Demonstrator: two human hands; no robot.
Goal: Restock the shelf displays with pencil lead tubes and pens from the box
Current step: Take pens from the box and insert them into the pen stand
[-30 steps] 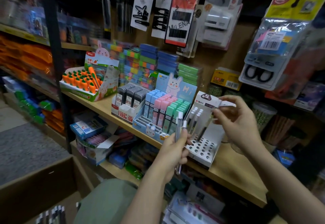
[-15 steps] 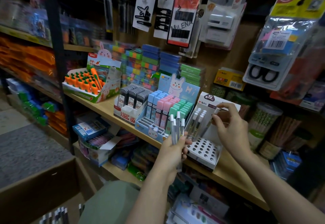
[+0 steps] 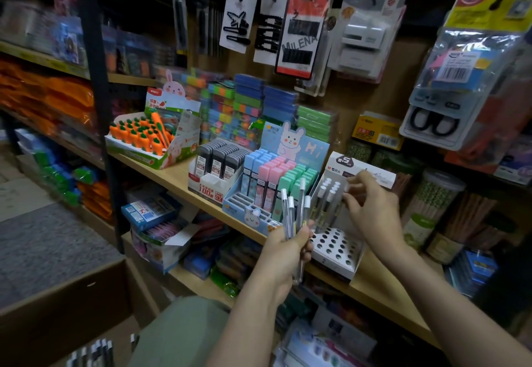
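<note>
In the head view, a bundle of clear pens with white caps was gripped upright in the left hand, fingers curled round the barrels, just in front of the wooden shelf. The right hand was held over the white pen stand, its fingertips bent towards the white caps of the pens standing in the back rows; whether one of them was pinched could not be told. The front holes of the stand were seen unfilled. To the left of the stand, the rabbit display of blue, pink and green lead tubes was set on the same shelf, with a tray of black lead tubes beside it and a carrot pen box further left. A brown cardboard box was seen at the lower left.
</note>
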